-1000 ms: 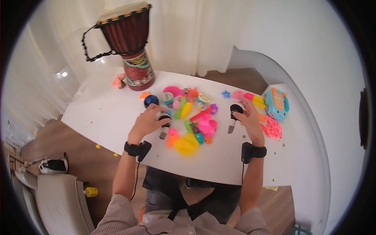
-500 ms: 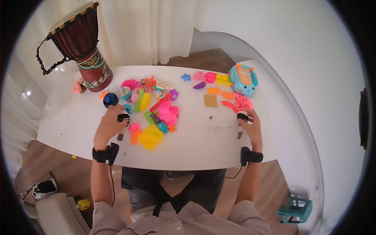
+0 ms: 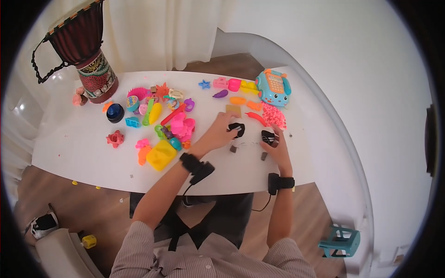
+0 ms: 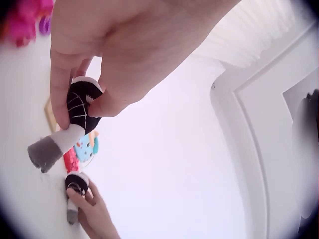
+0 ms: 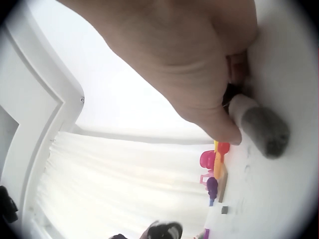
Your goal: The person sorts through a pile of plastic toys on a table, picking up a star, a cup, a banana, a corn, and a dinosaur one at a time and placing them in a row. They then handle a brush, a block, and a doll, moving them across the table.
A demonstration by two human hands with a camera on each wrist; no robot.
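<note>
As the left hand (image 3: 217, 135) pinches a grey-tipped piece (image 4: 79, 107), its fingers curl; the right hand (image 3: 280, 153) grips another piece (image 3: 268, 137).

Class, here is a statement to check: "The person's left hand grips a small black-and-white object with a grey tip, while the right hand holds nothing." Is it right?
Not quite. The head view shows the right hand holding a second black-and-white object with a grey tip. The left hand does grip the first black-and-white object, as stated.
</note>
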